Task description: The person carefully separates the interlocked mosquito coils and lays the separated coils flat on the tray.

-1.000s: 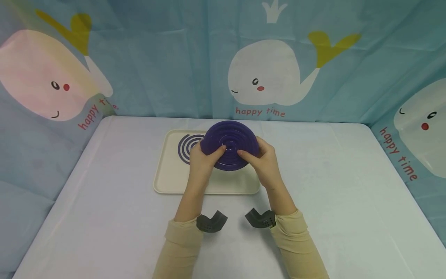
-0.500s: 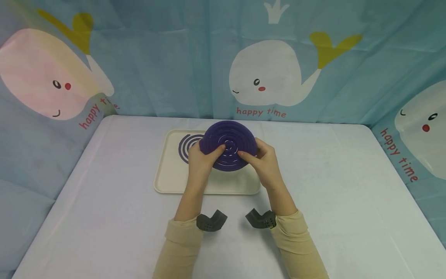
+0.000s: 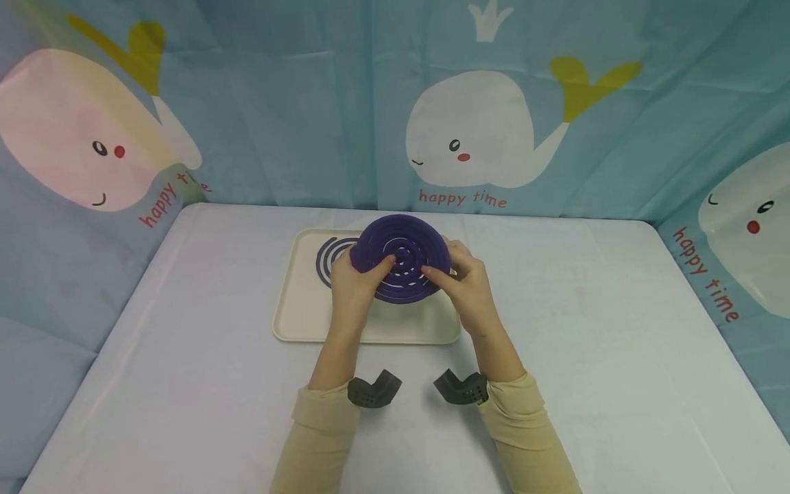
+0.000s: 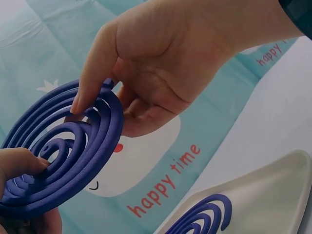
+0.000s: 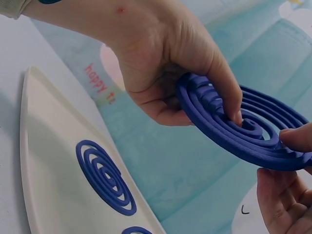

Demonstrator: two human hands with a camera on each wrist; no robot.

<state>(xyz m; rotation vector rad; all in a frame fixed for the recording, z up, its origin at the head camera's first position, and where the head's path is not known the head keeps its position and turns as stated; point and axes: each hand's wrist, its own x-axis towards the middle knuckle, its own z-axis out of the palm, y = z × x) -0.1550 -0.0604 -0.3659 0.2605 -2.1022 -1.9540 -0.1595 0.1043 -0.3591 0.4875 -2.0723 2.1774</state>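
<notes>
A printed curtain (image 3: 278, 123) hangs beyond both grips, and the white counter (image 3: 586, 302) spreads below and to either side of them. The cream tray (image 3: 302, 309) lies on it under the grips. The dark blue spiral (image 3: 398, 230) is up between the grips, apart from the tray; whether it is one piece or two nested ones, I cannot tell. The left grip (image 3: 354, 285) and right grip (image 3: 465, 278) are clamped on its opposite sides, thumbs on the near face by the centre, fingers behind. Below the right grip, a thinner spiral (image 5: 108, 176) lies flat on the tray, with part of another coil (image 5: 136, 230) just beside it. The step in hand looks like working the rings with the thumbs; the next move seems to call for gentle, even pressure, both edges supported.
</notes>
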